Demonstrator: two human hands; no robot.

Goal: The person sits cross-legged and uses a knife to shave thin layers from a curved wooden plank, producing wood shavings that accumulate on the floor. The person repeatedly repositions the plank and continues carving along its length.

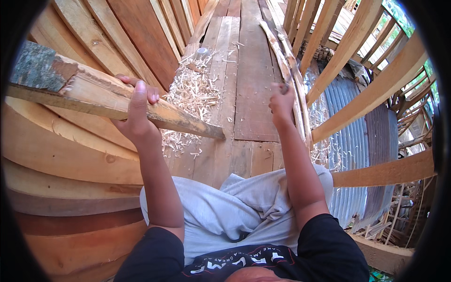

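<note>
l. hand (141, 113) grips the wood pc. (96, 89), upper left of frame. much of it's bare; bark (37, 68) is left at its far-left end. shavings (195, 89) lie upper mid. r. hand (282, 101), right of mid: curled, can't tell if gripping smth.

The left grip (139, 113) holds bark-patched timber (96, 91); the right grip (282, 102) perhaps clasps something dark (284, 88).
</note>
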